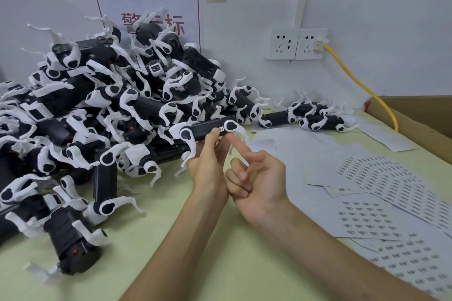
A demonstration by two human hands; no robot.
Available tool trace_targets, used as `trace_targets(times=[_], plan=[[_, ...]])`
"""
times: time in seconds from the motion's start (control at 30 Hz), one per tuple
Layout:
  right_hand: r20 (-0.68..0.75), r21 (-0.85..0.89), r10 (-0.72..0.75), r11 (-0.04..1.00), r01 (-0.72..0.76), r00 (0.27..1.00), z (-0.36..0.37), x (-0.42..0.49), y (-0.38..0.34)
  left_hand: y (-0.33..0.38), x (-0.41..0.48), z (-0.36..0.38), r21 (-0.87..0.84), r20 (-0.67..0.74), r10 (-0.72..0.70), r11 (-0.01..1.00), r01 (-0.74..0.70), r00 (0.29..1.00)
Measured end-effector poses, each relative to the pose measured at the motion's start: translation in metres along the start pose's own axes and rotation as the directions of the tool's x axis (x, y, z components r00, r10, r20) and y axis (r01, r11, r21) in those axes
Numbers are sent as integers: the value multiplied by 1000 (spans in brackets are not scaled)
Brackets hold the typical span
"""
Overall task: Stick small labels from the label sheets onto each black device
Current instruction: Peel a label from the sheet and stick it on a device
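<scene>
My left hand grips a black device with white leg parts, held up above the table in the middle of the view. A small white label sits on the device's right end, by my left thumb tip. My right hand is just right of it, index finger stretched toward the device's underside, the other fingers curled and holding nothing. Label sheets with rows of small printed labels lie fanned out on the table at the right.
A large heap of black-and-white devices fills the left half of the green table. A few more devices lie at the back right. A cardboard box, a yellow cable and wall sockets stand at right.
</scene>
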State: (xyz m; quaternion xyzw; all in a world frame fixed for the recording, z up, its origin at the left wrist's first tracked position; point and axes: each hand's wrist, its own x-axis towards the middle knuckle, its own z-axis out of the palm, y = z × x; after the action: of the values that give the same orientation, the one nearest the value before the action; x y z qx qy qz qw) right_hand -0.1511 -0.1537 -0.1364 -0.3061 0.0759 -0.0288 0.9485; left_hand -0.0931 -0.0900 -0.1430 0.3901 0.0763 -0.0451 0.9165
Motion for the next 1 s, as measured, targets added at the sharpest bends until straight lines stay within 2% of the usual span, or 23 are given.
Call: trace_targets(times=[0.2, 0.4, 0.5, 0.57, 0.6, 0.7, 0.77, 1.0], plan=[[6, -81, -217, 973, 217, 976, 7, -3, -11, 1, -3, 4, -45, 103, 12, 999, -7, 995], [-55, -139, -359, 927, 349, 932, 1, 4, -33, -3, -5, 4, 53, 127, 73, 995, -80, 989], [-147, -466, -518, 788, 403, 843, -5, 10, -38, -3, -5, 4, 79, 168, 75, 993, -89, 983], [-100, -644, -628, 632, 431, 771, -6, 13, -37, -5, -6, 4, 108, 187, 76, 989, -97, 979], [-48, -691, -648, 571, 444, 760, -6, 14, -37, -6, -6, 4, 131, 196, 77, 986, -104, 978], [149, -785, -585, 420, 455, 797, -8, 19, -36, -7, -8, 4, 172, 252, 105, 973, -151, 962], [211, -813, -526, 373, 447, 824, -10, 22, -34, -7, -7, 3, 185, 276, 117, 968, -172, 954], [193, -763, -527, 449, 465, 827, -18, 28, -35, -5, -1, 0, 246, 301, 135, 945, -214, 944]])
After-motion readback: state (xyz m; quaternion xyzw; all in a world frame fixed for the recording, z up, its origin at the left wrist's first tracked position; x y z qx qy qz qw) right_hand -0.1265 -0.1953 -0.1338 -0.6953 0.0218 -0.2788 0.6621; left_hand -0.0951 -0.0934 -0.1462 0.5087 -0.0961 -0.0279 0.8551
